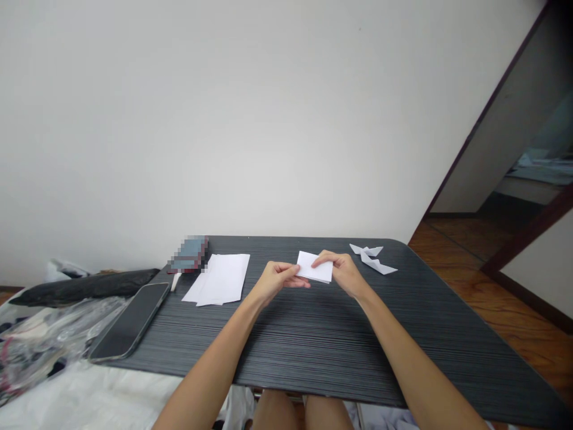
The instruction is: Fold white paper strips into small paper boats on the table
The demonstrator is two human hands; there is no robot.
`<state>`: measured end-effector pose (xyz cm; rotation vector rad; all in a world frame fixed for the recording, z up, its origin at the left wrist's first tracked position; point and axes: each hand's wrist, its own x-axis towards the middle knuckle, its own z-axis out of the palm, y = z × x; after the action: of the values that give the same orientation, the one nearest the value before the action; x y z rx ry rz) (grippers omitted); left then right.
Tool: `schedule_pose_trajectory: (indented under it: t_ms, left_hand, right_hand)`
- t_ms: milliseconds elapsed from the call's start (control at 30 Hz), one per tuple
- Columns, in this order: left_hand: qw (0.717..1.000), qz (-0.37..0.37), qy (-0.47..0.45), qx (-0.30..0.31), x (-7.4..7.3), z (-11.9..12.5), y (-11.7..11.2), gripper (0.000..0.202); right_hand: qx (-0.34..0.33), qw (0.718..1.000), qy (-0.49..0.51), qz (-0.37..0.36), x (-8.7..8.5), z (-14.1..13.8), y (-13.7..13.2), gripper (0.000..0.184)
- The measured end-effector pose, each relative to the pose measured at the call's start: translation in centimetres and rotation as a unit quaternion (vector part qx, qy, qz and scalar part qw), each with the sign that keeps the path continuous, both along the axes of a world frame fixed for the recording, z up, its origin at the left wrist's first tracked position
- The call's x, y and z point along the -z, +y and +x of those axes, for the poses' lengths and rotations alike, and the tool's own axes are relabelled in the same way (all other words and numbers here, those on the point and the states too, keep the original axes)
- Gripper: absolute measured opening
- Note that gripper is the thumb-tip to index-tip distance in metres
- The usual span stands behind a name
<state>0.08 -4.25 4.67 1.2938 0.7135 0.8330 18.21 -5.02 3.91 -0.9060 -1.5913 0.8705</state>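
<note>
Above the middle of the dark table, a small folded piece of white paper (308,270) is held between both hands. My left hand (280,277) pinches its left edge between thumb and fingers. On the other side, my right hand (341,270) grips the right part, with fingers lying over its upper face. Layers show along the paper's lower right edge. Two folded white paper boats (378,264) lie to the right of my right hand. Sheets of white paper (226,279) rest in a loose stack left of my left hand.
A phone (131,322) lies at the table's left edge. Behind it sits a dark book-like item (190,255), blurred out, with a small white object (176,281) beside it. A black umbrella-like bundle (89,286) and plastic bags (67,334) lie left of the table (313,346). A wall stands behind.
</note>
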Motion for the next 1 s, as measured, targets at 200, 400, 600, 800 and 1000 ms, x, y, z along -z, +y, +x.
schedule_pose_trajectory:
  t_ms: [200,400,600,800,1000]
  left_hand:
    - [0.976,0.179,0.111,-0.048,-0.2,-0.5,0.3,0.033]
    - [0.878,0.399,0.249,-0.094,-0.4,-1.1,0.5,0.026]
    - [0.86,0.427,0.268,-0.077,-0.4,-1.0,0.3,0.023]
    - [0.888,0.388,0.228,-0.093,-0.1,-0.9,0.5,0.026]
    - [0.889,0.384,0.237,-0.075,0.1,-0.6,0.3,0.027]
  right_hand:
    - [-0.019,0.997,-0.066,0.041,-0.6,0.5,-0.1,0.03]
    - [0.022,0.995,-0.078,0.064,-0.9,0.1,-0.6,0.028]
    - [0.048,0.989,-0.13,0.051,-0.2,-0.7,-0.7,0.014]
    - [0.024,0.993,-0.109,0.044,-0.4,-0.7,-0.8,0.012]
    - [0.041,0.992,-0.114,0.036,0.1,-1.3,-0.6,0.01]
